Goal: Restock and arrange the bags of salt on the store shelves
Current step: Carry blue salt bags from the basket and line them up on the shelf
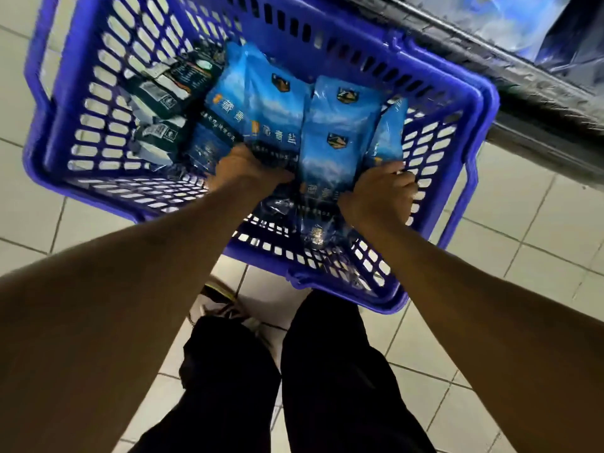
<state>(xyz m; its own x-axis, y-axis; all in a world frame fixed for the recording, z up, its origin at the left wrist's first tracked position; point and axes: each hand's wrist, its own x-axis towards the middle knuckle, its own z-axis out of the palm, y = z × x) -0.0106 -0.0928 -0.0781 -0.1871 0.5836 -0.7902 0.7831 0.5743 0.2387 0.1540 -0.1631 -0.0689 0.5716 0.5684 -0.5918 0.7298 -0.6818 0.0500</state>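
Observation:
A blue plastic basket [98, 178] stands on the tiled floor and holds several light blue bags of salt [327, 152] standing side by side. Both my hands reach into it. My left hand [243, 170] grips the lower end of the bags on the left of the stack, its fingers hidden among them. My right hand [380, 192] curls round the right side of the same stack near the basket's wall. Darker packets [170, 93] lie at the basket's left end.
A shelf edge [510, 70] runs along the upper right, with more blue bags [510, 18] on the shelf above it. My dark trouser legs and one shoe [222, 305] stand just below the basket. White floor tiles surround everything.

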